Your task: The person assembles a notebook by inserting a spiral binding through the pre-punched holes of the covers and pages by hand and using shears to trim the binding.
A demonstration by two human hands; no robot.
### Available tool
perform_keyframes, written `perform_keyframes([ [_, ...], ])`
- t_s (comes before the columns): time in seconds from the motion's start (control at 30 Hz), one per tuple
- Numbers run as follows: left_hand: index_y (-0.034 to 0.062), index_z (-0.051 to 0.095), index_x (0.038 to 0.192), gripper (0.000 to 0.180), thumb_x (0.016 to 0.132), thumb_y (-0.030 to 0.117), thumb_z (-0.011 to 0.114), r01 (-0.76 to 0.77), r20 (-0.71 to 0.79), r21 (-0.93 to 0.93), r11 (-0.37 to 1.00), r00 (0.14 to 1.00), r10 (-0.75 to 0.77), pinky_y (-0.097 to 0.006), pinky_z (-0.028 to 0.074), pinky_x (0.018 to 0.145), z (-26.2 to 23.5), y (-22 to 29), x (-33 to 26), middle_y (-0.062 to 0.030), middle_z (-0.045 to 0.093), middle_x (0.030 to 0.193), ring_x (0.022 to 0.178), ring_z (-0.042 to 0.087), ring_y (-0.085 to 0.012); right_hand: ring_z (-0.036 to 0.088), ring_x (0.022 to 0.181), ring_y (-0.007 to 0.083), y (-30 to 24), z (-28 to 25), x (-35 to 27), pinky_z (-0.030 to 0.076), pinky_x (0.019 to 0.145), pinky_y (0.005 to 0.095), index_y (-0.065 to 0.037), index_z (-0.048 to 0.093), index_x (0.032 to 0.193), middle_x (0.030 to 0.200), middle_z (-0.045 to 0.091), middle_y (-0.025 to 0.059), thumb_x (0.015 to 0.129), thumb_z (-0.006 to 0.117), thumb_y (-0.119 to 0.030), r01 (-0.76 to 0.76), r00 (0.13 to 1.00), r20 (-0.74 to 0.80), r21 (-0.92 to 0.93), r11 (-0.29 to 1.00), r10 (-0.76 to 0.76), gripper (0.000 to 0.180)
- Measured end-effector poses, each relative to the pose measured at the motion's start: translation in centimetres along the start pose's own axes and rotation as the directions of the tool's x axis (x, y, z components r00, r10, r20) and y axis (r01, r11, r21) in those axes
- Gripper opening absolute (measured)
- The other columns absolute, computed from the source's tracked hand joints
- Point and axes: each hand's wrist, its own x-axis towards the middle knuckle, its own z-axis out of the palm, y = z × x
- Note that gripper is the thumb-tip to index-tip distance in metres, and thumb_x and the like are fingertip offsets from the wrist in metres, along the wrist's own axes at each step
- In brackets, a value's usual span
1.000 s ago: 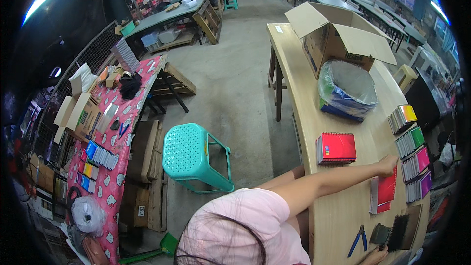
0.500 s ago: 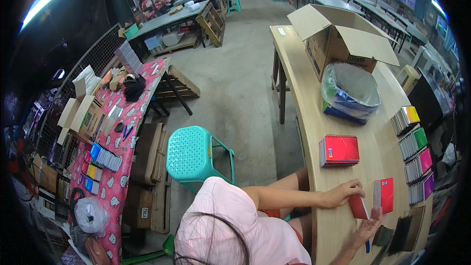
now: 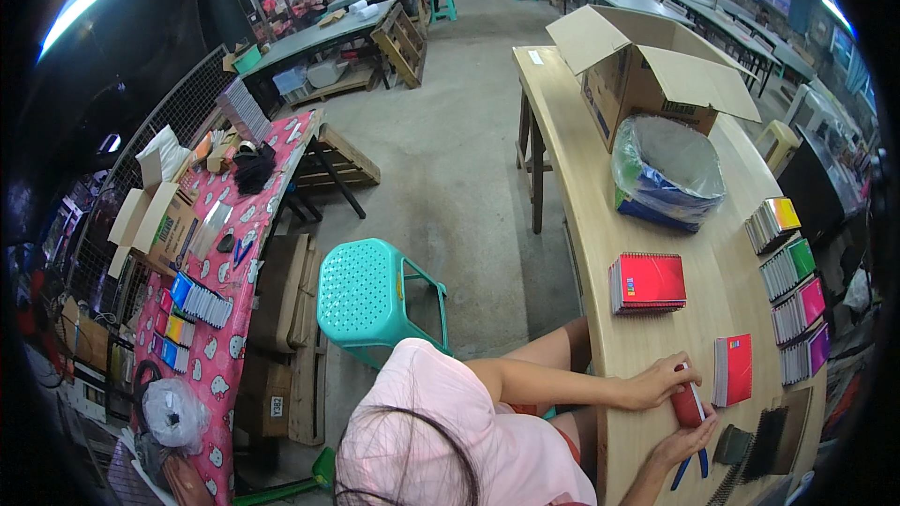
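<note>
Left hand [image 3: 656, 382] and right hand [image 3: 682, 440] both close their fingers on a small red notebook [image 3: 688, 406], held between them just above the wooden desk [image 3: 647, 347]. A second red notebook [image 3: 733, 370] lies just beside. Concrete workshop floor [image 3: 459, 150].

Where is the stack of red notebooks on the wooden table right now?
In the head view, the stack of red notebooks lies on the long wooden table at right, between the plastic-lined box beyond it and the left hand nearer the camera.
</note>
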Motion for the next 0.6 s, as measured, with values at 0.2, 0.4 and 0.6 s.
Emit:
perform_keyframes([
  [0.2, 0.0083, 0.058, 0.110, 0.030, 0.082, -0.003, 0.062, -0.004, -0.008, -0.026, 1.000, 1.000, 0.003, -0.044, 0.046, 0.083, -0.3, 0.1, 0.3, -0.0167, 0.050, 0.106, 0.097, 0.054, -0.0369, 0.052, 0.100, 0.0198, -0.3, 0.8, -0.5, 0.044, 0.094, 0.0362, 0.003, 0.053, 0.105, 0.104, 0.053, 0.0105, 0.105, 0.042, -0.024, 0.041, 0.998, -0.039, -0.037, 0.998, -0.042, 0.029],
  [0.4, 0.0073, 0.058, 0.105, 0.028, 0.080, -0.001, 0.065, -0.070, -0.090, 0.020, 0.997, 0.993, 0.072, -0.045, 0.045, 0.083, -0.3, 0.4, 0.1, -0.0161, 0.049, 0.104, 0.097, 0.052, -0.0365, 0.053, 0.100, 0.0197, 0.5, -0.1, -0.2, 0.044, 0.092, 0.0352, 0.003, 0.055, 0.103, 0.103, 0.053, 0.0105, 0.104, 0.044, -0.023, 0.009, 0.997, 0.073, 0.017, 1.000, -0.010, 0.028],
  [0.6, 0.0067, 0.059, 0.100, 0.024, 0.079, 0.000, 0.067, -0.052, -0.097, -0.035, 0.998, 0.994, 0.048, -0.044, 0.044, 0.083, 0.2, 0.2, 0.4, -0.0161, 0.048, 0.102, 0.097, 0.052, -0.0360, 0.053, 0.100, 0.0193, 0.5, -0.2, -0.3, 0.045, 0.092, 0.0352, 0.003, 0.054, 0.105, 0.104, 0.054, 0.0103, 0.105, 0.045, -0.025, -0.017, 0.999, 0.037, 0.025, 1.000, 0.016, 0.030],
])
